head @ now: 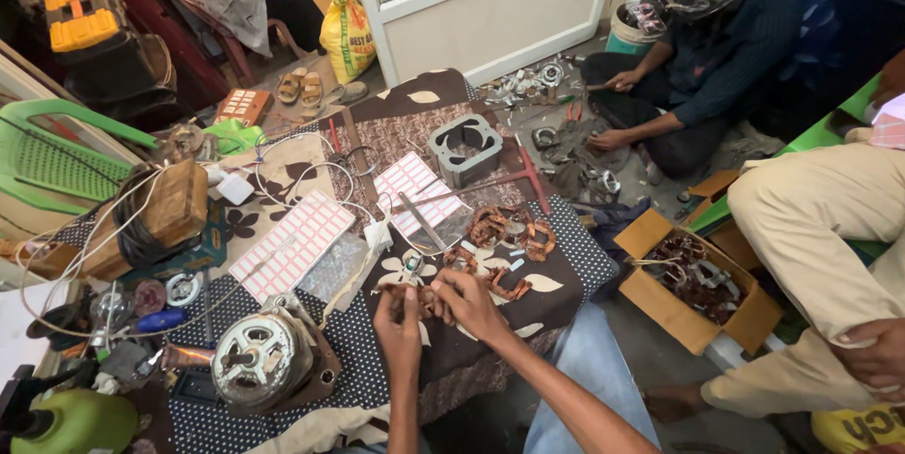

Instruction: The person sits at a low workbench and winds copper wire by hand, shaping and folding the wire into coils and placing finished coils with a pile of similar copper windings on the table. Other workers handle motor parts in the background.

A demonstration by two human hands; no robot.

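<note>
The person is pinching a small bundle of copper winding wire between both hands, the left hand and the right hand each closing fingers on it just above the dark patterned cloth. The wire is looking light, springy and easily kinked, so gripping near its ends seems safest. Around it a motor, copper coils and a cardboard box are crowding the workshop floor, where another person is sitting.

Small copper wire bundle — reddish, tangled — held above the spotted cloth.
</note>
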